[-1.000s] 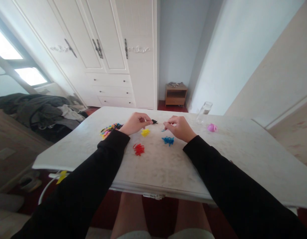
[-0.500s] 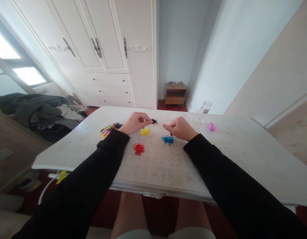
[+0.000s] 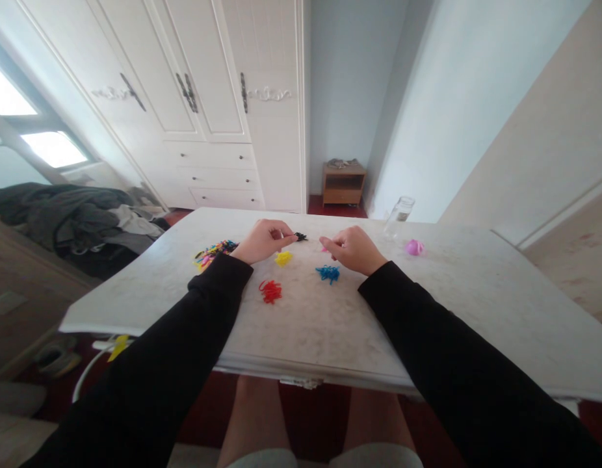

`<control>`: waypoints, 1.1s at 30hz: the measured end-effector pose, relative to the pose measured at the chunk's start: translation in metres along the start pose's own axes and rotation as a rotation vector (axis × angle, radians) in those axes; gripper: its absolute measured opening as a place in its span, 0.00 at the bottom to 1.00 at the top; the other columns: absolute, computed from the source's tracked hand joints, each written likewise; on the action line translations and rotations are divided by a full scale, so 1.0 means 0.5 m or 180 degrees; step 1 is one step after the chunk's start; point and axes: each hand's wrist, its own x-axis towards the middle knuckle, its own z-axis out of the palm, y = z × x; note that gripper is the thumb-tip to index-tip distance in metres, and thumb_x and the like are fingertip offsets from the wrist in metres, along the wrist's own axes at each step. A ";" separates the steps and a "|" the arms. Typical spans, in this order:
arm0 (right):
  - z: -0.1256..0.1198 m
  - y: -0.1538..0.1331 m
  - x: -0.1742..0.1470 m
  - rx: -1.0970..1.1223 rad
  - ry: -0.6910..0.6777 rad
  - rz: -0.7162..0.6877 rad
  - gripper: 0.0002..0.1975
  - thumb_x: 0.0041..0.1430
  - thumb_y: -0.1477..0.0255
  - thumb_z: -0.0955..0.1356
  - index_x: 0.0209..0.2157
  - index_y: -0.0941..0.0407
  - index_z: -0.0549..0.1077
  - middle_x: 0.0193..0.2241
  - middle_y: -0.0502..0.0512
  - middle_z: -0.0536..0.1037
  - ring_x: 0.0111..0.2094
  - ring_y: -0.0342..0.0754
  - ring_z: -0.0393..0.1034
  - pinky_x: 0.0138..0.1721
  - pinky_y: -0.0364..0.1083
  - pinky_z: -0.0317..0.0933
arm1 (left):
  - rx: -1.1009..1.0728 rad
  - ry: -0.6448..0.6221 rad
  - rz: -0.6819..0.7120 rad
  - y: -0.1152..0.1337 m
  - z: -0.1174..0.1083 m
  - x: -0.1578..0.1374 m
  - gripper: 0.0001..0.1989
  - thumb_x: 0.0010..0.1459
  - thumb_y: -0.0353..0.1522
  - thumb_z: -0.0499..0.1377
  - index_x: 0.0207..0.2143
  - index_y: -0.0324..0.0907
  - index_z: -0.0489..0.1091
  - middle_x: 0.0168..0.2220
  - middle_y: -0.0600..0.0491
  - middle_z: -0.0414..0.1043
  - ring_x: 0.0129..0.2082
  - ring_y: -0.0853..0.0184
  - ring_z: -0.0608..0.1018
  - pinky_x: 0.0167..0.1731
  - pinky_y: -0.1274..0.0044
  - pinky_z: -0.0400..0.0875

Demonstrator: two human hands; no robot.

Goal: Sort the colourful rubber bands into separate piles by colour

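My left hand [image 3: 266,240] is closed in a pinch beside a small pile of black rubber bands [image 3: 300,236]; what its fingertips hold is too small to make out. A mixed multicoloured pile of bands [image 3: 216,252] lies by its wrist, partly hidden. Just below the fingers is a yellow pile [image 3: 283,259]. My right hand [image 3: 352,249], also pinched, hovers over the table behind the blue pile [image 3: 327,273]. A bit of pink shows at its fingertips; whether it is held I cannot tell. A red pile [image 3: 270,292] lies nearer me.
To the right of my right hand stand a clear glass jar [image 3: 398,218] and a purple-pink rounded object [image 3: 415,247]. All these rest on a whitish table [image 3: 320,331]. Behind it are a white wardrobe [image 3: 213,172] and a small wooden cabinet [image 3: 343,185]. Dark clothes [image 3: 71,214] lie heaped at left.
The fingers of my right hand have shifted slightly, and a pink bit now shows at their tips. My left hand stays by the black pile. The view has moved a little.
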 end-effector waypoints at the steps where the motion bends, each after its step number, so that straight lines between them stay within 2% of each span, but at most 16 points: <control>1: 0.000 0.000 0.000 -0.0008 0.0028 0.0022 0.31 0.71 0.57 0.63 0.17 0.58 0.79 0.15 0.56 0.73 0.22 0.45 0.66 0.29 0.47 0.48 | -0.0003 0.0008 -0.0007 0.001 0.000 0.000 0.15 0.58 0.42 0.66 0.30 0.38 0.78 0.22 0.50 0.76 0.19 0.70 0.75 0.22 0.79 0.66; 14: 0.002 0.004 0.002 -0.0024 0.0120 0.0012 0.31 0.71 0.59 0.62 0.18 0.58 0.79 0.16 0.57 0.74 0.24 0.46 0.67 0.30 0.48 0.49 | 0.0027 -0.0060 -0.0122 0.004 0.003 -0.002 0.16 0.58 0.44 0.64 0.29 0.38 0.77 0.20 0.53 0.73 0.19 0.69 0.75 0.23 0.78 0.65; 18: 0.000 0.004 0.003 -0.0005 0.0137 0.0013 0.30 0.70 0.60 0.61 0.18 0.58 0.79 0.16 0.57 0.73 0.24 0.46 0.67 0.30 0.48 0.49 | 0.0487 0.0214 -0.0137 -0.004 -0.012 0.004 0.14 0.60 0.40 0.60 0.30 0.40 0.78 0.23 0.52 0.76 0.23 0.66 0.76 0.29 0.76 0.69; 20: -0.002 0.004 0.003 -0.0005 0.0161 0.0016 0.31 0.70 0.60 0.61 0.17 0.58 0.78 0.16 0.57 0.73 0.24 0.46 0.68 0.30 0.48 0.49 | 0.0916 0.0502 -0.0313 -0.010 -0.040 0.005 0.11 0.59 0.37 0.59 0.31 0.41 0.78 0.27 0.50 0.79 0.28 0.64 0.78 0.34 0.74 0.71; 23: -0.002 0.004 0.003 -0.0016 0.0175 0.0033 0.31 0.70 0.60 0.61 0.17 0.58 0.78 0.17 0.57 0.74 0.24 0.46 0.68 0.31 0.48 0.49 | 0.1573 0.0873 -0.0977 -0.026 -0.098 -0.006 0.08 0.55 0.32 0.60 0.33 0.43 0.80 0.32 0.49 0.81 0.34 0.60 0.80 0.41 0.71 0.73; 26: -0.001 0.005 0.003 -0.0029 0.0168 0.0044 0.31 0.71 0.60 0.61 0.18 0.58 0.78 0.17 0.58 0.74 0.24 0.46 0.68 0.31 0.48 0.49 | 0.1800 0.1062 -0.1524 -0.046 -0.146 -0.026 0.12 0.50 0.27 0.60 0.36 0.43 0.80 0.34 0.49 0.82 0.39 0.56 0.81 0.46 0.69 0.73; 30: 0.000 0.005 0.003 -0.0005 0.0148 0.0051 0.31 0.71 0.59 0.61 0.18 0.58 0.78 0.17 0.57 0.74 0.24 0.46 0.67 0.31 0.48 0.49 | 0.1774 0.1017 -0.1723 -0.068 -0.166 -0.047 0.18 0.42 0.22 0.59 0.37 0.43 0.79 0.31 0.50 0.81 0.40 0.54 0.81 0.47 0.68 0.73; 33: 0.000 0.005 0.003 0.0032 0.0137 0.0071 0.31 0.71 0.59 0.61 0.18 0.58 0.77 0.17 0.57 0.74 0.24 0.46 0.67 0.30 0.47 0.49 | 0.1720 0.0879 -0.1781 -0.076 -0.163 -0.052 0.18 0.39 0.21 0.60 0.35 0.45 0.77 0.28 0.52 0.79 0.39 0.54 0.80 0.45 0.67 0.72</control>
